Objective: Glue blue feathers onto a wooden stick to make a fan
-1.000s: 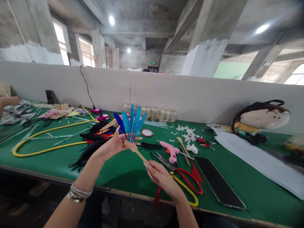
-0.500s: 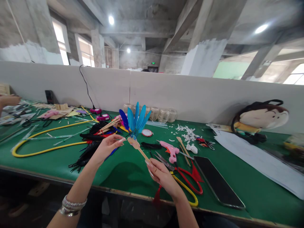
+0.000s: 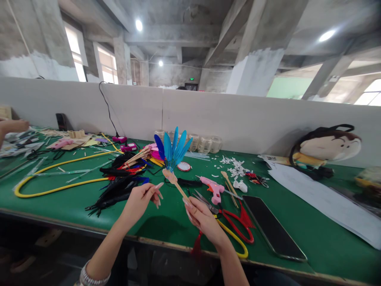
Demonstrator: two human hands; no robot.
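My right hand (image 3: 204,218) grips the lower part of a thin wooden stick (image 3: 182,190), which leans up to the left. Its wider top end (image 3: 169,175) carries a fan of feathers (image 3: 175,150), light blue with one dark blue at the left. Left of the stick and apart from it, my left hand (image 3: 145,198) is loosely curled, fingertips apart, with nothing visible in it. Black feathers (image 3: 114,194) lie beyond my left hand. A pink glue gun (image 3: 213,188) and red-handled scissors (image 3: 235,226) lie right of the stick.
A phone (image 3: 272,226) and white paper sheets (image 3: 324,198) lie at the right, near a plush bag (image 3: 326,149). A yellow tube (image 3: 59,161) loops at the left. Jars (image 3: 205,144) line the partition (image 3: 253,123). Another person's hand (image 3: 14,126) shows at far left.
My left hand has drawn back from the stick's top end, moving down and nearer to me. The feathered stick has shifted slightly right, still in my right hand.
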